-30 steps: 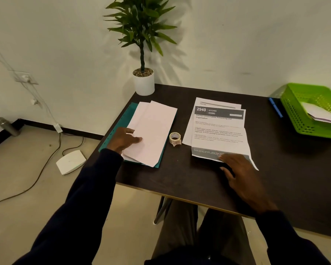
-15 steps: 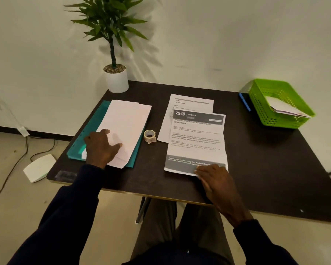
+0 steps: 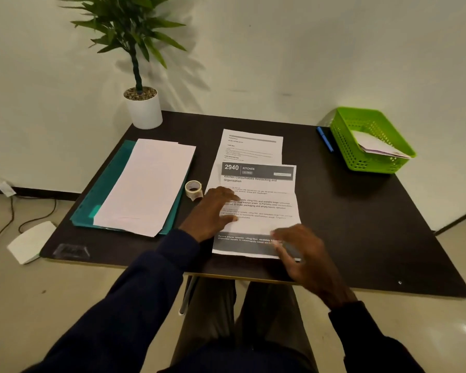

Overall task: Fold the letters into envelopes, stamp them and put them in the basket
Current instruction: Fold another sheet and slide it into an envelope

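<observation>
Your left hand (image 3: 215, 214) lies flat with straight fingers on the left edge of the printed letter (image 3: 261, 211) headed "2940 Kitchen", near the front of the dark table (image 3: 361, 224). Your right hand (image 3: 304, 257), blurred, is over the letter's near right corner with fingers loosely spread, gripping nothing; contact is unclear. A small stamp roll (image 3: 193, 189) sits just left of the letter. White envelopes (image 3: 148, 184) rest on a teal folder (image 3: 105, 189). The green basket (image 3: 345, 135), far right, holds one envelope (image 3: 379, 146).
</observation>
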